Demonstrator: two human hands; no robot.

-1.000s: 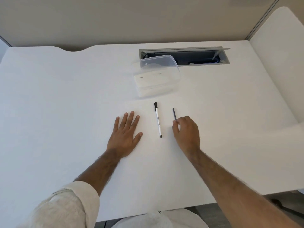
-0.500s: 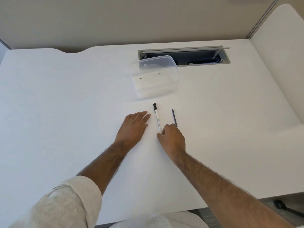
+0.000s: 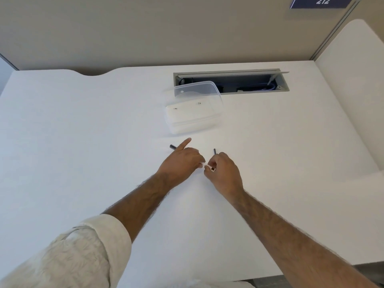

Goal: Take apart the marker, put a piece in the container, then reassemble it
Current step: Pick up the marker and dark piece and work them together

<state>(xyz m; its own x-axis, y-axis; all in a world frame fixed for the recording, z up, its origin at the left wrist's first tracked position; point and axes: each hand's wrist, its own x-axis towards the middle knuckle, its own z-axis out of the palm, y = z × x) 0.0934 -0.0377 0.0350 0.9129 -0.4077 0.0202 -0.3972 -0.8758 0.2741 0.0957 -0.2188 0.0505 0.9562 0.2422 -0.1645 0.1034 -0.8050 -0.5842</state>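
Both hands hold the white marker [image 3: 204, 165] just above the table [image 3: 83, 142]. My left hand [image 3: 180, 161] grips its left part, forefinger pointing away, and the marker's black cap end [image 3: 172, 146] sticks out past that hand. My right hand [image 3: 223, 173] pinches the marker's other end, where a small dark tip shows. A thin dark piece [image 3: 214, 151] lies on the table just beyond my right hand, partly hidden by it. The clear plastic container [image 3: 193, 119] stands open behind the hands, its lid [image 3: 197, 90] leaning at its back.
An open cable tray [image 3: 239, 82] is sunk into the table behind the container. A white side panel [image 3: 353, 90] rises at the right. A wall runs along the back with a blue sign [image 3: 322, 2].
Both hands have closed on the marker and lifted it off the table, turning it crosswise. The thin dark piece stays where it lay.
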